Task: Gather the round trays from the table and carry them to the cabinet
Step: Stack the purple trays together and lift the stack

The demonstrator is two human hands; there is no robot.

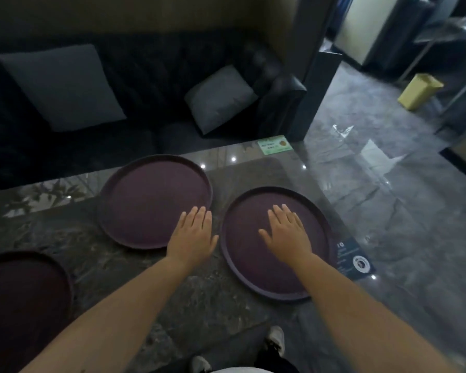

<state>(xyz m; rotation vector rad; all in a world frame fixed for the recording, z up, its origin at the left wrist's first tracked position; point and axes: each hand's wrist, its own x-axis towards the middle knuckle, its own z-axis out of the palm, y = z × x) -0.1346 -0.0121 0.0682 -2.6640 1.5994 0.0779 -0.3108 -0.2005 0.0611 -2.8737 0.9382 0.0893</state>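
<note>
So there were three round trays on the tabletop [221, 313] and nothing gathered yet. My right hand [287, 232] was flat and spread wide, palm down, over the middle of the right tray [253, 270], the one by the tabletop's right edge. Couldn't tell if the palm was actually touching it or just hovering. My left hand [193, 235] was open too, fingers together, holding nothing, sitting at the near right rim of the middle tray [151, 200], which lay further in toward the tabletop's far edge.

What mattered: the two trays were just beside each other with a thin strip of tabletop between them, and each hand already had its own tray right under or ahead of it. Round, so no long axis to worry about. The third tray [22, 300] was well off to my left near the tabletop's near-left corner, so I reckoned that one was the left hand's job later.

The trays looked like dull purple matte plastic, shallow, with a low raised rim. The tabletop was glossy dark marble under glass, reflecting lights, so I figured they'd slide easily and I'd need fingers under a rim to lift.
</note>
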